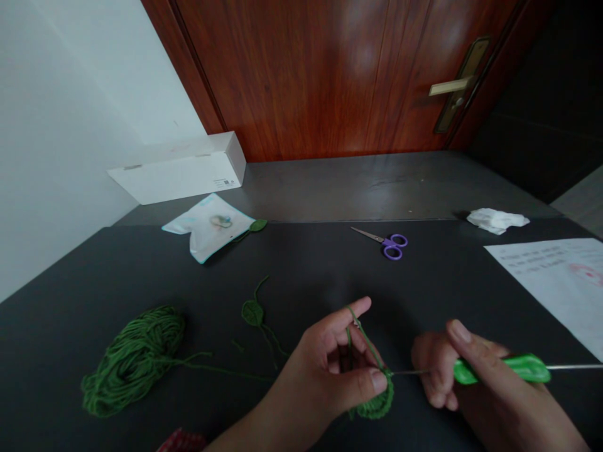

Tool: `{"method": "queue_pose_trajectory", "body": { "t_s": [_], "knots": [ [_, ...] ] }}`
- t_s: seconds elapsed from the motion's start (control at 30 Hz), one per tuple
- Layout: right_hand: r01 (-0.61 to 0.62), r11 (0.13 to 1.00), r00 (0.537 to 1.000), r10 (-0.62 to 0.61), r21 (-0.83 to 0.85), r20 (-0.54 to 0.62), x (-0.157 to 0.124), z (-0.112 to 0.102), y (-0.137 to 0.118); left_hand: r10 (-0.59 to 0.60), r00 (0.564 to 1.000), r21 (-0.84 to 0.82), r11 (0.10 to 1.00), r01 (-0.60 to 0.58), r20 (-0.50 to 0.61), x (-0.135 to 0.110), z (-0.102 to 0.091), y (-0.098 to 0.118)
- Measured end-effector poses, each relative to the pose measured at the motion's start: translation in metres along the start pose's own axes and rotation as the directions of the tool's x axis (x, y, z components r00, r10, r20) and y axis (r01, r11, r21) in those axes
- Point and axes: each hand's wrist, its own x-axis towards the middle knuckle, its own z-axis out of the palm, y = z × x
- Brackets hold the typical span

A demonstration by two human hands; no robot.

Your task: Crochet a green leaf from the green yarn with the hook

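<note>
My left hand (330, 370) pinches a small green crochet piece (377, 405) between thumb and fingers. A strand of green yarn loops over its raised index finger. In my right hand (471, 364) is a crochet hook (525, 368) with a bright green handle, its thin metal shaft reaching left to the piece's upper edge. The hook's tip is hidden at the stitches. To the left lies a skein of green yarn (134, 361), its strand running toward my left hand. A small round crocheted leaf (252, 312) with loose tails rests between skein and hand.
Purple-handled scissors (392, 246) lie beyond my hands. A plastic pouch (219, 226) and another green leaf (258, 225) are at the back left, before a white box (188, 172). On the right are a crumpled tissue (497, 220) and a printed sheet (560, 276).
</note>
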Motion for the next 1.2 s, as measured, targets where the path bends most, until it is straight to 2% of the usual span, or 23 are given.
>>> {"method": "queue_pose_trajectory", "body": {
  "t_s": [0.3, 0.53, 0.73, 0.87, 1.07, 1.2],
  "knots": [
    [0.128, 0.992, 0.989, -0.126, -0.02, 0.076, -0.003, -0.007, 0.005, 0.018, 1.0, 0.026, 1.0, -0.017, -0.011, -0.003, 0.004, 0.001],
    [0.123, 0.992, 0.989, -0.122, -0.002, 0.082, -0.001, -0.004, 0.01, -0.005, 1.0, 0.016, 1.0, 0.006, -0.016, -0.005, 0.006, 0.004],
    [-0.017, 0.992, 1.0, 0.016, 0.123, 0.007, 0.002, 0.005, 0.006, 0.017, 0.999, 0.017, 1.0, -0.016, -0.049, -0.007, 0.009, 0.005],
    [-0.118, 0.956, 0.993, 0.12, 0.27, 0.006, 0.005, 0.009, 0.005, 0.031, 0.997, -0.013, 0.999, -0.032, -0.067, -0.004, 0.011, 0.004],
    [-0.156, 0.898, 0.988, 0.15, 0.412, 0.048, 0.009, 0.015, 0.004, 0.021, 0.992, -0.016, 1.0, -0.023, -0.125, -0.002, 0.011, 0.001],
    [-0.172, 0.873, 0.985, 0.165, 0.457, 0.057, 0.01, 0.014, 0.006, 0.007, 0.993, -0.044, 0.999, -0.012, -0.117, -0.002, 0.01, 0.0]
  ]
}}
